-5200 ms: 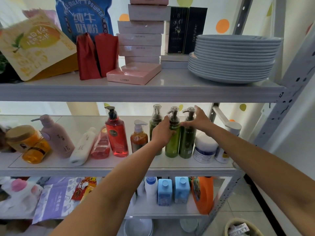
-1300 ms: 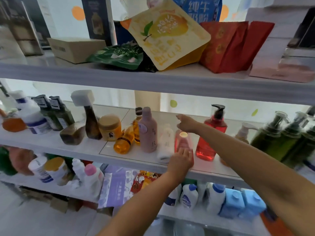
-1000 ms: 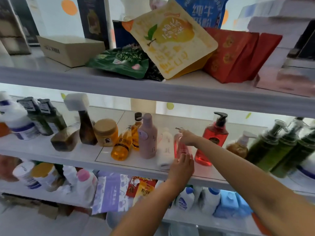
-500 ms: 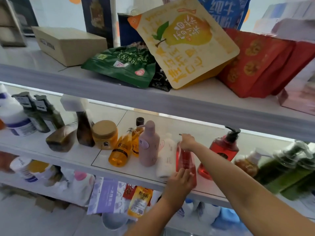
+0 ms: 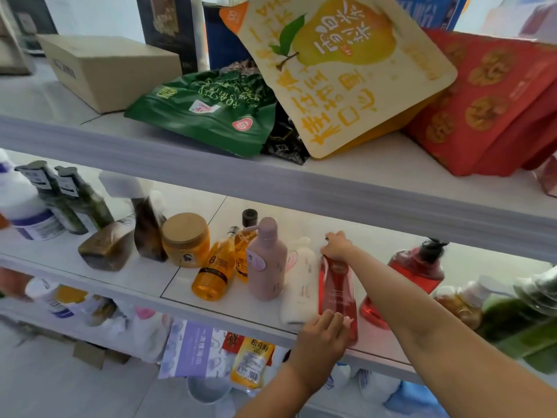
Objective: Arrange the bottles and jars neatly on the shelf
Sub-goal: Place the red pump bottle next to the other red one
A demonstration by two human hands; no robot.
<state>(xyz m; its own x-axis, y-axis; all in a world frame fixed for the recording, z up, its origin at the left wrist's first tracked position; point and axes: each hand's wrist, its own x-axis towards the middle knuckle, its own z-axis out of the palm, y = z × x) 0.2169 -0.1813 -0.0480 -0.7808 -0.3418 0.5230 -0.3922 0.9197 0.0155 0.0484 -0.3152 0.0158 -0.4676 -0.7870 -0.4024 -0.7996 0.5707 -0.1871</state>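
A slim red bottle [image 5: 337, 285] leans back on the middle shelf [image 5: 144, 282]. My right hand [image 5: 336, 245] grips its top end and my left hand [image 5: 321, 333] holds its base at the shelf's front edge. To its left lie a white bottle [image 5: 300, 285], a mauve pump bottle [image 5: 266, 260] standing upright, two tilted orange bottles [image 5: 215, 267] and a gold-lidded jar [image 5: 186, 239]. A red pump bottle [image 5: 417, 273] stands to the right behind my right forearm.
Dark green bottles [image 5: 75, 200] and a brown spray bottle [image 5: 147, 224] stand at the left. Blurred green pump bottles [image 5: 524, 315] crowd the right. The upper shelf's edge [image 5: 271, 188] hangs low over the bottles, with snack bags [image 5: 343, 70] and a cardboard box [image 5: 105, 67] on it.
Since a second ago the camera has moved nearer and lower. My right hand closed on the red bottle's top and my left hand stayed at its base, and the bottle has come more upright.
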